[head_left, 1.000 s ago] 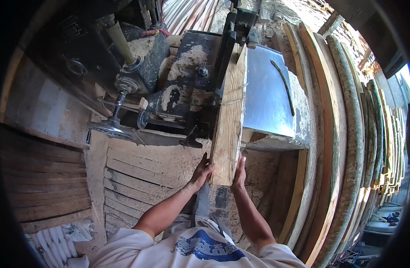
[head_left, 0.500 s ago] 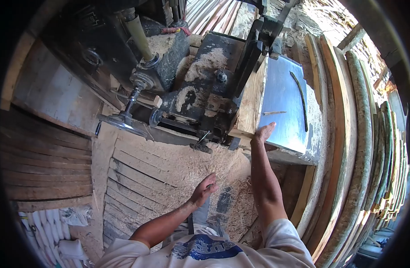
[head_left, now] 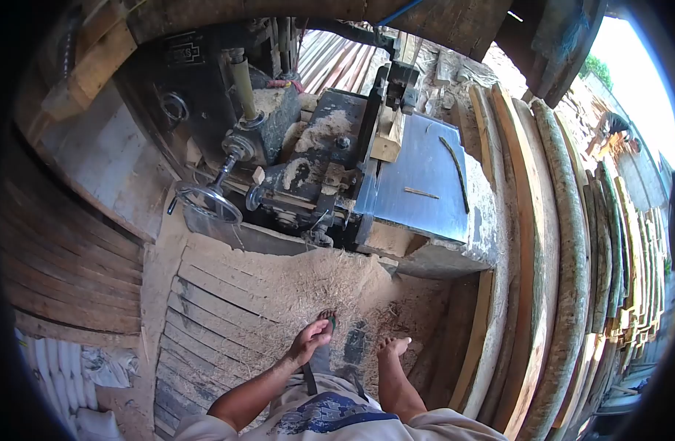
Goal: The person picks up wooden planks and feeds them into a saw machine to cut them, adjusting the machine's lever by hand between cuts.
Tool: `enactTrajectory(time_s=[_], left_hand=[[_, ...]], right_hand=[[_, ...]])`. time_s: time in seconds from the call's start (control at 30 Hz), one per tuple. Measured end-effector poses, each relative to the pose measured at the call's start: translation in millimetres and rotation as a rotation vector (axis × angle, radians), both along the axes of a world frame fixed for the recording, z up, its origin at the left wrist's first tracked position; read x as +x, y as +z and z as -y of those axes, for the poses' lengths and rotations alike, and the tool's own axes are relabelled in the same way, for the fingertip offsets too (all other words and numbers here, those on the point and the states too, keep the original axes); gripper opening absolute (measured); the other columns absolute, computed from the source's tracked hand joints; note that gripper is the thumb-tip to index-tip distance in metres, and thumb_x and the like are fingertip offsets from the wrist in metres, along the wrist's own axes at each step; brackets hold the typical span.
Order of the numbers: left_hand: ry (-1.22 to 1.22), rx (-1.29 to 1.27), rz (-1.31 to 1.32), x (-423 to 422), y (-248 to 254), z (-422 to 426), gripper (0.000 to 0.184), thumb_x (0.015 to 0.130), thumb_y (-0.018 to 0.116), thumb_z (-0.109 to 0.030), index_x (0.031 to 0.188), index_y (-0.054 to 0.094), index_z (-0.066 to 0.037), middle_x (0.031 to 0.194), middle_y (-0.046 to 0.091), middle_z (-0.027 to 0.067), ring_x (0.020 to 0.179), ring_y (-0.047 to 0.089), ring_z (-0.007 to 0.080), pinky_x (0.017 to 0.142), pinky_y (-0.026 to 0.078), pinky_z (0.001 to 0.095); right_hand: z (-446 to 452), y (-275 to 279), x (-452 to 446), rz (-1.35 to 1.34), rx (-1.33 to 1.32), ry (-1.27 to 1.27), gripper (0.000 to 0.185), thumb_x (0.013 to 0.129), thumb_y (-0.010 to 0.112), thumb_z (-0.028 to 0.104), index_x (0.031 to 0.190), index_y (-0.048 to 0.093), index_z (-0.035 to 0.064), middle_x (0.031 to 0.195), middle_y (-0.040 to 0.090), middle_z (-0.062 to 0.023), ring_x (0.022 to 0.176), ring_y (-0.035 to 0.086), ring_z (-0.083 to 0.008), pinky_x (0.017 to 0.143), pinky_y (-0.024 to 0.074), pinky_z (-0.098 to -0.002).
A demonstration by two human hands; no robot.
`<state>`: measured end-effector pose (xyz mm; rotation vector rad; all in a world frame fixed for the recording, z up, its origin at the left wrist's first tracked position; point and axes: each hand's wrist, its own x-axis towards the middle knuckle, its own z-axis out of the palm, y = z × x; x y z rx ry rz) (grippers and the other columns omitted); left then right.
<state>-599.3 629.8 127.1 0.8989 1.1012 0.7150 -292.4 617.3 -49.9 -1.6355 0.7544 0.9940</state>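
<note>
My left hand (head_left: 310,342) hangs in front of my body above the sawdust-covered floor, fingers loosely stretched, with nothing visible in it. Also held low, my right hand (head_left: 391,349) has its thumb apart from the fingers and touches nothing. Beyond both hands stands a large dark woodworking machine (head_left: 308,180) with a smooth metal table (head_left: 418,180). A squared timber (head_left: 387,137) lies along the fence on the table's left side, its near end facing me. A thin wood sliver (head_left: 421,192) and a dark narrow strip (head_left: 455,173) rest on the metal.
A handwheel (head_left: 207,203) juts out at the machine's left. Long planks and poles (head_left: 525,242) stand along the right. Dark boards (head_left: 73,272) and white sacks (head_left: 58,375) are at the left. Sawdust (head_left: 345,275) covers the floor. A person (head_left: 615,132) appears far right.
My right hand has left the timber's near end and dropped back towards my body. The timber now lies farther along the fence, away from me. The camera view has shifted.
</note>
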Motion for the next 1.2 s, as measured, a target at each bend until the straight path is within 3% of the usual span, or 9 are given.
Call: enactTrajectory(time_s=[0.07,0.27,0.47,0.63,0.83,0.97,1.03,1.1,1.2], left_hand=[[0.017,-0.046,-0.004,-7,-9,45,0.074,0.091,0.068,-0.040,0.146,0.044,0.003,0.144,0.050,0.0232,0.138,0.045,0.0307,0.116,0.034,0.0400],[-0.010,-0.135,0.038,9,8,157,0.069,0.094,0.065,-0.039,0.145,0.045,0.002,0.144,0.050,0.0212,0.135,0.048,0.0287,0.115,0.036,0.0394],[-0.030,-0.152,0.061,7,8,246,0.068,0.093,0.061,-0.043,0.148,0.045,-0.006,0.144,0.051,0.0107,0.131,0.048,0.0216,0.109,0.037,0.0379],[0.155,-0.264,-0.051,-39,20,323,0.070,0.091,0.061,-0.044,0.148,0.045,-0.007,0.143,0.054,0.0107,0.130,0.051,0.0225,0.108,0.038,0.0392],[0.304,-0.347,-0.206,-93,22,407,0.069,0.091,0.062,-0.044,0.147,0.047,-0.007,0.139,0.058,0.0121,0.126,0.055,0.0246,0.103,0.042,0.0419],[0.313,-0.385,-0.259,-102,28,461,0.066,0.092,0.063,-0.041,0.146,0.049,-0.007,0.138,0.059,0.0123,0.125,0.056,0.0241,0.101,0.044,0.0407],[0.291,-0.406,-0.301,-102,35,488,0.065,0.092,0.065,-0.040,0.146,0.049,-0.007,0.137,0.060,0.0121,0.125,0.056,0.0236,0.102,0.044,0.0399],[0.271,-0.416,-0.333,-113,24,526,0.066,0.092,0.067,-0.039,0.146,0.048,-0.007,0.139,0.059,0.0125,0.127,0.055,0.0236,0.103,0.044,0.0395],[0.250,-0.423,-0.355,-122,23,577,0.068,0.091,0.068,-0.039,0.146,0.048,-0.005,0.141,0.057,0.0145,0.130,0.053,0.0253,0.106,0.042,0.0409]], right_hand=[[61,6,21,0.090,-0.084,-0.123,0.080,0.097,0.039,0.071,0.130,0.052,0.0000,0.108,0.063,-0.0171,0.078,0.054,-0.0284,0.060,0.0395,-0.0392],[159,-14,119,0.274,0.150,-0.077,0.068,0.101,0.040,0.065,0.142,0.043,0.0112,0.115,0.061,-0.0130,0.085,0.061,-0.0261,0.063,0.0457,-0.0381],[149,35,109,0.308,0.257,0.091,0.060,0.101,0.044,0.062,0.137,0.046,0.0141,0.108,0.060,-0.0080,0.078,0.058,-0.0193,0.061,0.0445,-0.0345],[117,37,79,0.234,0.311,0.228,0.057,0.100,0.048,0.061,0.129,0.050,0.0120,0.093,0.058,-0.0050,0.061,0.051,-0.0151,0.048,0.0389,-0.0302],[59,35,53,0.352,0.526,0.534,0.056,0.098,0.056,0.058,0.127,0.052,0.0096,0.087,0.056,-0.0039,0.061,0.050,-0.0127,0.048,0.0397,-0.0293],[18,49,37,0.652,0.506,0.708,0.065,0.094,0.063,0.058,0.129,0.056,0.0037,0.086,0.055,-0.0019,0.065,0.052,-0.0104,0.055,0.0433,-0.0268],[7,72,30,0.714,0.459,0.791,0.073,0.092,0.066,0.058,0.136,0.054,0.0010,0.101,0.063,-0.0082,0.081,0.062,-0.0161,0.069,0.0512,-0.0310],[15,114,17,0.757,0.471,0.867,0.093,0.085,0.063,0.068,0.145,0.047,-0.0014,0.139,0.056,-0.0279,0.132,0.054,-0.0375,0.109,0.0409,-0.0430],[43,162,1,0.762,0.436,0.895,0.099,0.080,0.067,0.069,0.147,0.045,-0.0004,0.141,0.054,-0.0300,0.133,0.052,-0.0386,0.110,0.0402,-0.0433]])
